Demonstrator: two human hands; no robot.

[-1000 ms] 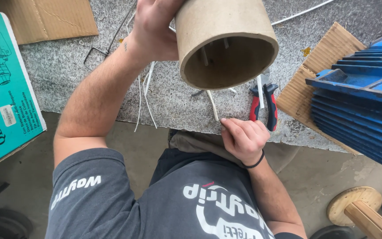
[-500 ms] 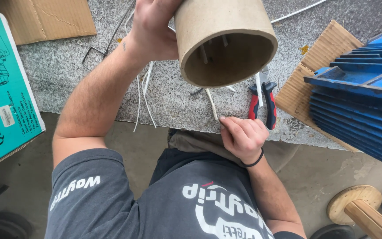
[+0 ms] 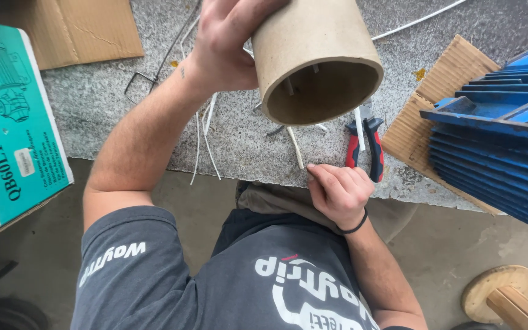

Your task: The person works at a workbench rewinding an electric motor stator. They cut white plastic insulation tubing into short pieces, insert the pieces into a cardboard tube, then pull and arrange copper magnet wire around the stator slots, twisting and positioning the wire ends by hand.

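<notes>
My left hand (image 3: pixel 227 43) grips a wide brown cardboard tube (image 3: pixel 313 49) above the grey stone slab (image 3: pixel 105 104). Its open end faces me, and thin white strips poke through its inner wall. My right hand (image 3: pixel 337 192) rests at the slab's near edge. Its fingers are pinched on the lower end of a thin white strip (image 3: pixel 296 146) that runs up towards the tube's mouth. Red-and-black pliers (image 3: pixel 368 146) lie on the slab just right of that strip.
Loose white strips (image 3: pixel 206 140) and a bent wire (image 3: pixel 139 85) lie under my left forearm. Stacked blue plastic parts (image 3: pixel 496 140) sit on corrugated cardboard (image 3: pixel 423 116) at the right. A teal box (image 3: pixel 7 122) is at the left and a wooden spool (image 3: pixel 502 293) at the lower right.
The tube has drifted very slightly to the right in my left hand. My right hand stays at the slab's edge on the strip.
</notes>
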